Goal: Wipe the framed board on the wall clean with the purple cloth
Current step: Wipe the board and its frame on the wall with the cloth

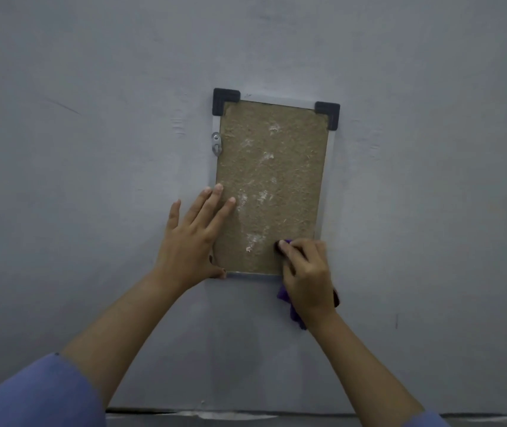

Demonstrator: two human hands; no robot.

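Observation:
A framed board [279, 167] hangs upright on the grey wall, its brown fibre surface marked with whitish smears down the middle. It has a thin silver frame and black plastic caps on the two top corners. My left hand [193, 238] lies flat with fingers spread on the board's lower left edge, thumb at the bottom corner. My right hand [306, 272] presses the purple cloth [292, 309] against the board's lower right corner. Most of the cloth is hidden under the hand; a tail hangs below it.
A small metal hanger bracket [216, 144] sits on the frame's left side near the top. The grey wall [92, 149] surrounds the board on all sides. A dark ledge or floor line [246, 416] runs along the bottom of the view.

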